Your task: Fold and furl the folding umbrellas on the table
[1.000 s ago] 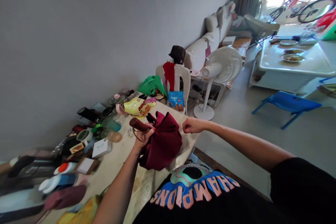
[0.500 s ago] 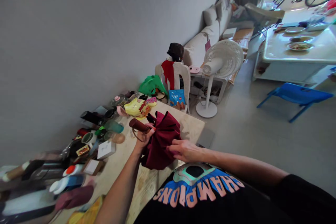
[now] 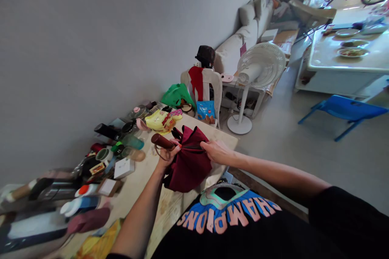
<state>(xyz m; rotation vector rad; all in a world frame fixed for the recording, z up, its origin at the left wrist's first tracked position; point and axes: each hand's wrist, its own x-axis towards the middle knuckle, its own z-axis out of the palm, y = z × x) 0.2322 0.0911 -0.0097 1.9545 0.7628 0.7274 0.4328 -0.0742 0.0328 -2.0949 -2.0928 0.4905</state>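
A dark red folding umbrella (image 3: 190,170) is held over the near end of the table, its cloth loose and bunched in folds. My left hand (image 3: 170,156) is closed around the umbrella at the base of its brown handle, which points to the left with a wrist loop hanging from it. With closed fingers, my right hand (image 3: 217,151) pinches a fold of the cloth at the umbrella's right side. The tips of the right fingers are partly hidden by the fabric.
Bottles, cups and a small white box (image 3: 124,168) crowd the table's wall side. A yellow snack bag (image 3: 159,120) and green bag (image 3: 176,95) lie beyond the umbrella. Past the table's end stand a white chair (image 3: 216,85), a white fan (image 3: 243,101) and a blue stool (image 3: 343,107).
My right hand has moved up along the cloth, drawing a fold outward, so a dark strip now shows across the umbrella. My left hand keeps its hold near the handle.
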